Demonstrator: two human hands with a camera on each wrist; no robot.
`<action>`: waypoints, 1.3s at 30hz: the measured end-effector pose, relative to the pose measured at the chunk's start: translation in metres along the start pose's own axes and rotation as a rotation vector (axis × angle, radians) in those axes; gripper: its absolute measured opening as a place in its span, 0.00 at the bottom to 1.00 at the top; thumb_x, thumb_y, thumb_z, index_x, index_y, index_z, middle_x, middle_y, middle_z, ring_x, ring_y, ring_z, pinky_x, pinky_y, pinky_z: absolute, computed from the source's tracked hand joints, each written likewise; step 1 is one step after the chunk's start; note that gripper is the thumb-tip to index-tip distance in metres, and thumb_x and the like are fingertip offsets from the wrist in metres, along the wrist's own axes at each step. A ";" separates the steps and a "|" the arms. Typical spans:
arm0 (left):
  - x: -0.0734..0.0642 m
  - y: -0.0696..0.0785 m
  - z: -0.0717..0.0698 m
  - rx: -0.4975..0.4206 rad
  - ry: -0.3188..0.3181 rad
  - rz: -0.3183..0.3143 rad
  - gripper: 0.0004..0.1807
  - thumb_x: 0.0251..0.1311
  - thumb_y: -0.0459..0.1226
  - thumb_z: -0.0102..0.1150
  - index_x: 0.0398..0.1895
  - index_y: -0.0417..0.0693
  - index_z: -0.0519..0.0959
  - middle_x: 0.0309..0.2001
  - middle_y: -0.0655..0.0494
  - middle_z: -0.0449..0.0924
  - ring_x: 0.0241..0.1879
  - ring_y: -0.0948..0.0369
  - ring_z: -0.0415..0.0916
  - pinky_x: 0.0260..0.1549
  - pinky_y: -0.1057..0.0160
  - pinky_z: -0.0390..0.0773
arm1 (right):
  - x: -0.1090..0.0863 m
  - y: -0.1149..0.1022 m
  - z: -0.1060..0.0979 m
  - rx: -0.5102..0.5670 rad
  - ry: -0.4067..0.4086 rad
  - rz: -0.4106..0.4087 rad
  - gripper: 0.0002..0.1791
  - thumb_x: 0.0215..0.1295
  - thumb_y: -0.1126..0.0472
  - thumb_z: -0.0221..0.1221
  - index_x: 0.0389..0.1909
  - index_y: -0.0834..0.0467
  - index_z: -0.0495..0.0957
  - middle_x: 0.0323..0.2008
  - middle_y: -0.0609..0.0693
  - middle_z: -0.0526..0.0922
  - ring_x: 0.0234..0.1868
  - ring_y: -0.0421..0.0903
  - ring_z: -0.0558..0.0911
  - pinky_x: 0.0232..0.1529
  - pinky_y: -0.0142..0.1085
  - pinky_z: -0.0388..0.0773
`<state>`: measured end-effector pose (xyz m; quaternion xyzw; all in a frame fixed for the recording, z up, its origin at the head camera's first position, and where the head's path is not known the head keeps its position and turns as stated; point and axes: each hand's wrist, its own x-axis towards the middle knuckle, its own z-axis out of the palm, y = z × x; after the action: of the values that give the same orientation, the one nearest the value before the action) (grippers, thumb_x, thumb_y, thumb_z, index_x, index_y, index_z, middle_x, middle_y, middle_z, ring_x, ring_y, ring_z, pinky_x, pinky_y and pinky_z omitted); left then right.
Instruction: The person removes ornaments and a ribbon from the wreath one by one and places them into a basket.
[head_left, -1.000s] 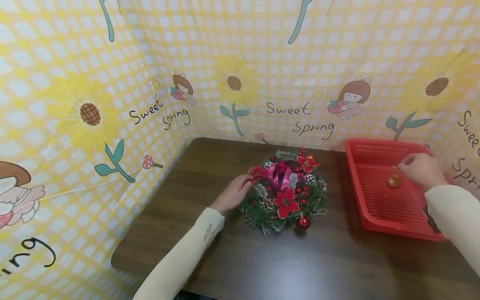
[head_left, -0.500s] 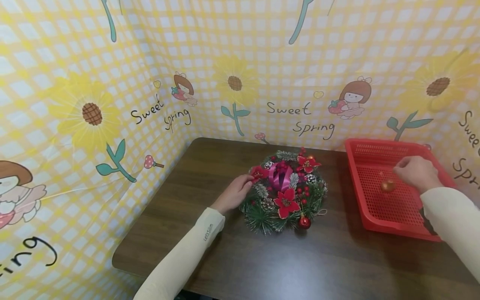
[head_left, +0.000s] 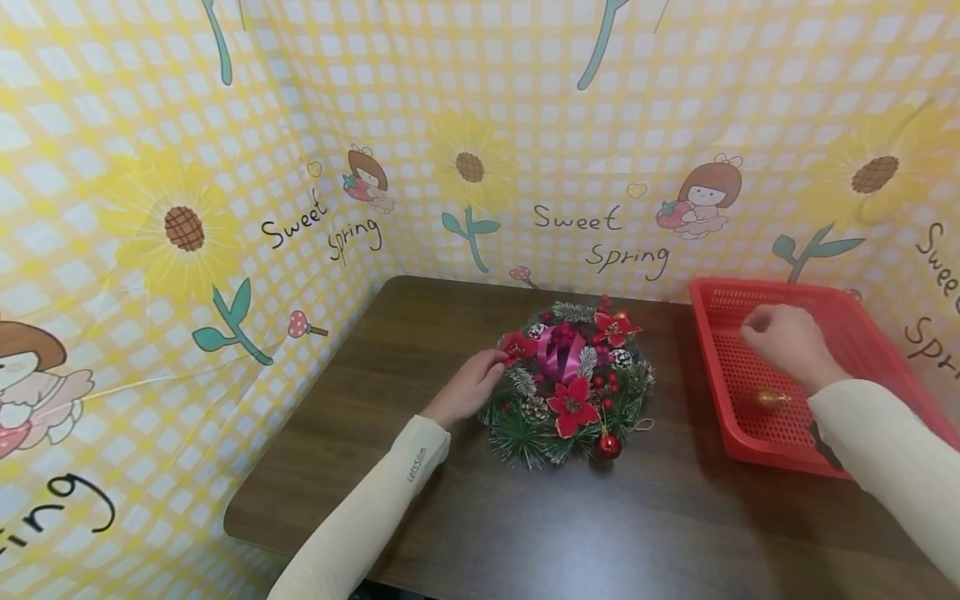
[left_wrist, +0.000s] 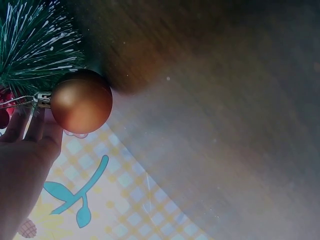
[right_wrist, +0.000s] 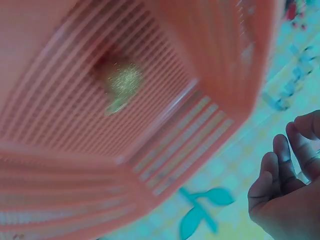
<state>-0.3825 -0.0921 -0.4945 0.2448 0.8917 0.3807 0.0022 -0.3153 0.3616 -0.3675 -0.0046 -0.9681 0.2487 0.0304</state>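
A round green Christmas wreath (head_left: 517, 440) with red poinsettias, frosted sprigs and pink ribbon lies on the table. My left hand (head_left: 472, 383) holds its left side, fingertips at a red poinsettia petal. A matte copper bauble (left_wrist: 82, 102) overlaps the fingertips in the left wrist view. Over the red basket (head_left: 712, 400) is my right hand (head_left: 787, 342), thumb and index finger close together. A glittery gold ornament (right_wrist: 125, 82) shows below it against the basket floor, away from the fingers (right_wrist: 282, 147). I cannot tell whether a thin string is pinched.
The red perforated basket stands at the table's right side, its rim rising around the ornament. A shiny red bauble (head_left: 608, 445) hangs at the wreath's front edge. A yellow checked curtain (head_left: 420, 225) stands behind the brown table (head_left: 360, 358) and along its left.
My right hand has moved left over the basket. The gold ornament now shows lower and slightly further left in the head view. My left hand and the wreath have stayed in place.
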 end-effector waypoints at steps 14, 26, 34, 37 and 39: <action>0.000 0.000 0.002 0.010 0.009 0.003 0.19 0.71 0.46 0.44 0.60 0.50 0.71 0.55 0.57 0.73 0.52 0.61 0.70 0.56 0.55 0.68 | -0.019 -0.065 0.058 0.120 0.134 -0.163 0.09 0.62 0.58 0.61 0.38 0.61 0.80 0.35 0.56 0.78 0.34 0.52 0.73 0.33 0.43 0.73; 0.000 0.000 0.000 0.009 0.003 0.019 0.19 0.71 0.44 0.44 0.60 0.48 0.70 0.55 0.54 0.73 0.52 0.59 0.71 0.55 0.53 0.68 | -0.028 -0.074 0.102 0.160 -0.069 -0.360 0.04 0.60 0.65 0.63 0.35 0.58 0.83 0.31 0.46 0.79 0.31 0.44 0.76 0.32 0.38 0.76; 0.001 -0.003 0.001 0.016 0.004 0.007 0.20 0.71 0.46 0.44 0.60 0.50 0.70 0.55 0.55 0.72 0.54 0.60 0.70 0.56 0.54 0.68 | -0.026 -0.080 0.118 0.190 -0.224 -0.463 0.09 0.60 0.66 0.63 0.42 0.55 0.83 0.37 0.46 0.80 0.34 0.43 0.74 0.35 0.35 0.77; 0.001 -0.004 0.002 0.018 0.004 0.008 0.20 0.71 0.47 0.43 0.60 0.50 0.70 0.55 0.56 0.72 0.53 0.60 0.70 0.56 0.54 0.68 | -0.025 -0.082 0.122 0.177 -0.257 -0.486 0.11 0.60 0.67 0.62 0.44 0.55 0.82 0.36 0.46 0.79 0.32 0.44 0.73 0.31 0.35 0.75; 0.001 -0.004 0.002 0.020 0.003 0.010 0.20 0.71 0.47 0.43 0.60 0.50 0.70 0.55 0.56 0.72 0.53 0.60 0.70 0.56 0.54 0.68 | -0.024 -0.083 0.123 0.170 -0.272 -0.489 0.13 0.59 0.68 0.63 0.44 0.55 0.82 0.33 0.45 0.76 0.30 0.44 0.71 0.28 0.35 0.74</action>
<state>-0.3847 -0.0927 -0.4979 0.2488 0.8941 0.3723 -0.0037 -0.2983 0.2293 -0.4368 0.2647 -0.9114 0.3124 -0.0403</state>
